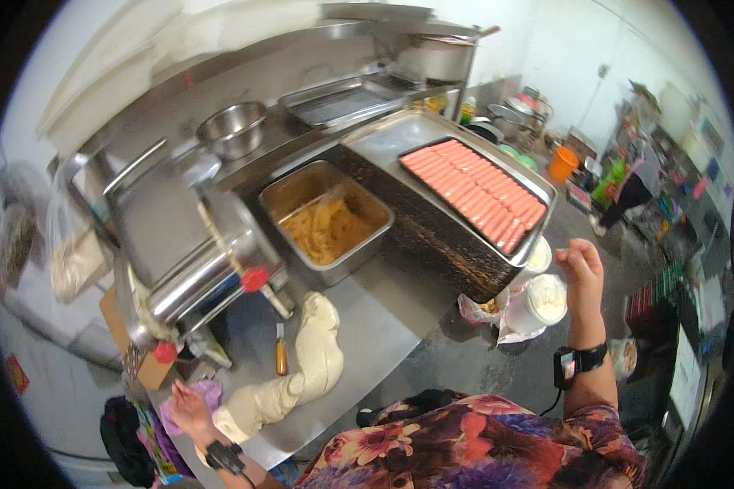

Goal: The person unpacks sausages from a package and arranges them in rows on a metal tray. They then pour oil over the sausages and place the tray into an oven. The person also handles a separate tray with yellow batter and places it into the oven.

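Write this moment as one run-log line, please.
left hand: by purple cloth; right hand: fingers curled; dough: on steel table; sausages: in black tray

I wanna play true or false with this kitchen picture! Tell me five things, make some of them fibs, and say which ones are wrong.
1. The pink sausages lie side by side in rows. True.
2. The wooden-handled tool lies on top of the dough. False: it lies beside it, on the metal table.
3. The left hand is close to something purple. True.
4. The right hand holds a sausage. False: no sausage shows in it.
5. The bucket is blue. False: it is orange.
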`<state>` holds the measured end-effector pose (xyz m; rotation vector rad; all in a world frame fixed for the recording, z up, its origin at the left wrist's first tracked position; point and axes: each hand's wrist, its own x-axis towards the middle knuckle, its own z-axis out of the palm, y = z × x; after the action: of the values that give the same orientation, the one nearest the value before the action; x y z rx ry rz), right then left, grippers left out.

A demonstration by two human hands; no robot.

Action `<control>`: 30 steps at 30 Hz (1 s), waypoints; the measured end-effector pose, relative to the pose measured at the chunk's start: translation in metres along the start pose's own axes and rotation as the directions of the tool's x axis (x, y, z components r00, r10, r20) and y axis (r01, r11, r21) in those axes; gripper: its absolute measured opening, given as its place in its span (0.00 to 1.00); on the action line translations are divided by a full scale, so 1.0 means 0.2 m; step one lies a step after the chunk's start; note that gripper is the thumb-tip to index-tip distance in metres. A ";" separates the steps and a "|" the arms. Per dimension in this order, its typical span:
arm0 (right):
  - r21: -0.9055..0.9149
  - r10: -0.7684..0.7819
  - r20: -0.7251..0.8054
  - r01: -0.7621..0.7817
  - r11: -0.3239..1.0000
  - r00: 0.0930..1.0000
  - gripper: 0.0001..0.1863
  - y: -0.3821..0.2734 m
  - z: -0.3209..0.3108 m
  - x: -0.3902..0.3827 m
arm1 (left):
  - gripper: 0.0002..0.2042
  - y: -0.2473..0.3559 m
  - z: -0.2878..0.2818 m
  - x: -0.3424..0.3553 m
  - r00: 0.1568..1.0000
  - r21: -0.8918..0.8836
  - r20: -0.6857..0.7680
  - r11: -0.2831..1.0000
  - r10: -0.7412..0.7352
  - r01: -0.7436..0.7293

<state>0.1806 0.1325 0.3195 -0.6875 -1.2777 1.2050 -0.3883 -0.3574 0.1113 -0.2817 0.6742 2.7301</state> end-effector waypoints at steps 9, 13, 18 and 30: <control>0.037 -0.035 -0.081 0.038 0.999 0.996 0.08 -0.01 -0.51 0.27 | 0.09 -0.64 0.57 -0.51 0.872 0.169 0.357 0.941 -0.335 0.293; -0.004 -0.016 -0.119 0.016 1.000 0.993 0.08 0.03 -0.88 0.45 | 0.09 -1.03 0.76 -0.73 0.860 0.216 0.319 0.914 -0.399 0.344; 0.039 0.092 -0.149 -0.087 0.995 0.985 0.09 0.10 -1.36 0.74 | 0.09 -1.60 0.94 -1.02 0.803 0.244 0.308 0.858 -0.511 0.452; 0.155 0.239 -0.102 -0.222 0.963 0.966 0.08 0.50 -1.65 1.33 | 0.17 -2.51 1.40 -1.31 0.697 0.557 0.160 0.647 -0.699 0.521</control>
<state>0.4294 0.4822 0.2451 -0.8080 -1.0209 1.4081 -0.0019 0.1317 0.2125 0.1073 0.9012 1.7987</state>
